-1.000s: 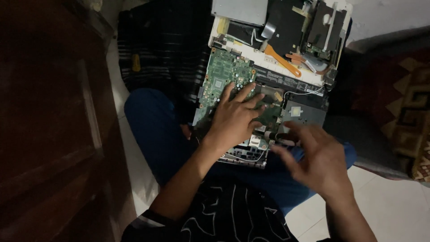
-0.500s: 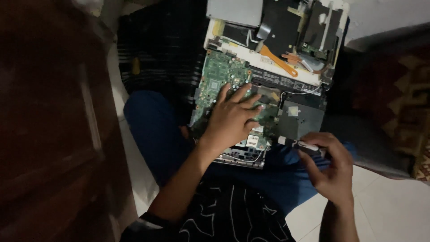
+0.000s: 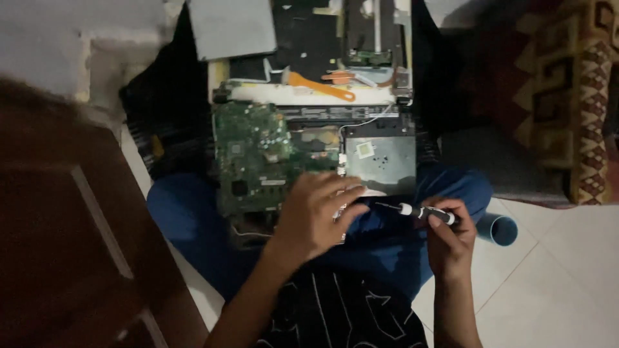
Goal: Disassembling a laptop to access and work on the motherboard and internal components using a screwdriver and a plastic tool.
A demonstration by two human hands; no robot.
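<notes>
Two bare hands work over an opened laptop resting on the person's lap: the left hand lies spread, fingers loose, on the near edge of the green motherboard, while the right hand pinches a slim screwdriver just beside it.

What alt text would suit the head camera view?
A seated person's left hand rests on an opened laptop with its green circuit board exposed, while the right hand holds a small screwdriver beside it.

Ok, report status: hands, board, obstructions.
Left hand flat on green circuit board. Right hand grips small screwdriver, tip toward board. Nothing between them.
</notes>
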